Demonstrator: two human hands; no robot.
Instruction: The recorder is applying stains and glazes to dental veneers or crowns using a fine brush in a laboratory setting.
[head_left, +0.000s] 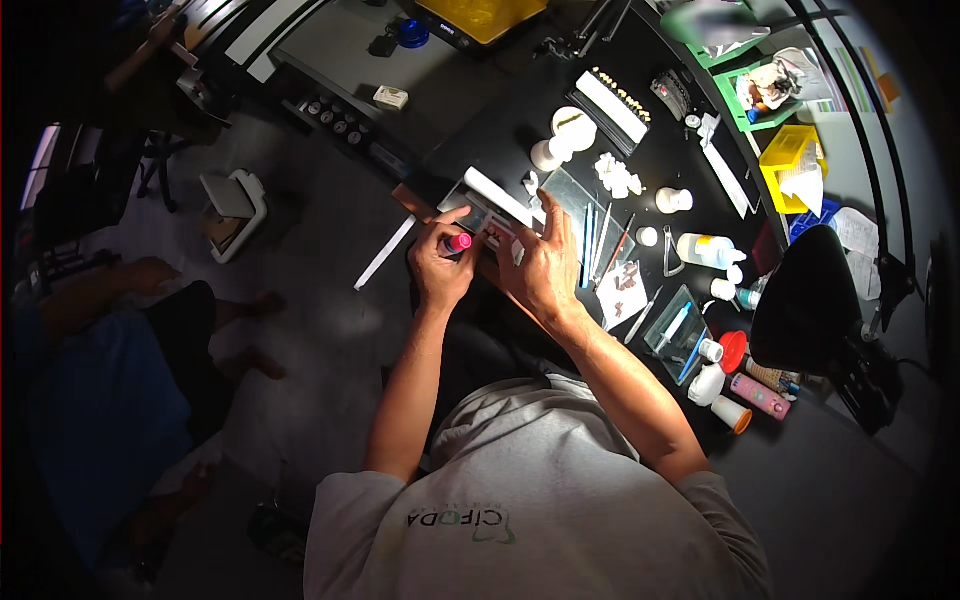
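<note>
The grey-shirted shoulders (530,500) lean over the dark worktop (560,110). The left hand (442,268) clenches a small pink-capped bottle (459,242); the right hand (543,262) spreads released fingers just beside it. A steady bottle and slow tipping would serve best.

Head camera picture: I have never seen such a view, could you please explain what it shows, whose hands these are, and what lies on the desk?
The one picture comes from a wide fisheye camera worn on a person's head, looking down, so straight edges bend near the rim. There is no machine: the two bare hands belong to the wearer. The left hand grips a small pink-capped bottle. The right hand rests with spread fingers on a small flat tray on the dark desk. Around them lie thin tools, white plaster pieces, a white squeeze bottle, a yellow box and a black desk lamp. Another person sits at the left edge.
</note>
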